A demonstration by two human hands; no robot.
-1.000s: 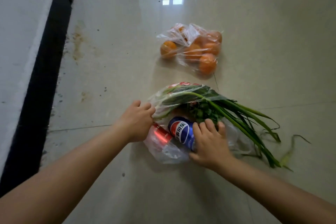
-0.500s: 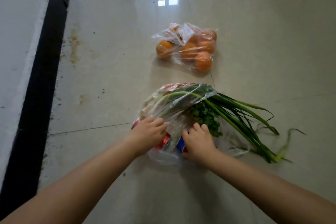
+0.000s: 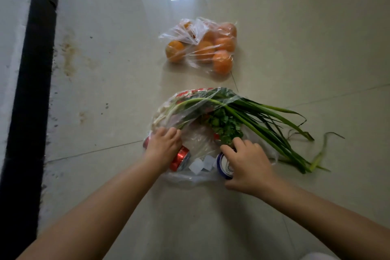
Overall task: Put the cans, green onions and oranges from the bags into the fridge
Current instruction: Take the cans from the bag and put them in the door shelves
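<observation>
A clear plastic bag (image 3: 196, 143) lies on the tiled floor in front of me. In it are a red can (image 3: 179, 159), a blue can (image 3: 224, 164), green onions (image 3: 263, 120) whose leaves spill out to the right, and a bunch of leafy herbs (image 3: 225, 124). My left hand (image 3: 162, 148) is closed on the red can's upper end. My right hand (image 3: 247, 162) wraps the blue can, its end facing me. Farther away lies a second clear bag with several oranges (image 3: 206, 48).
The floor (image 3: 316, 48) is pale glossy tile with a window reflection at the top. A black strip (image 3: 27, 101) and a white wall or cabinet face run along the left. Stains mark the tiles beside that strip.
Both hands have gone deeper into the bag's mouth. The blue can, earlier lying label-up under my right hand, now shows its end; my left hand has settled on the red can.
</observation>
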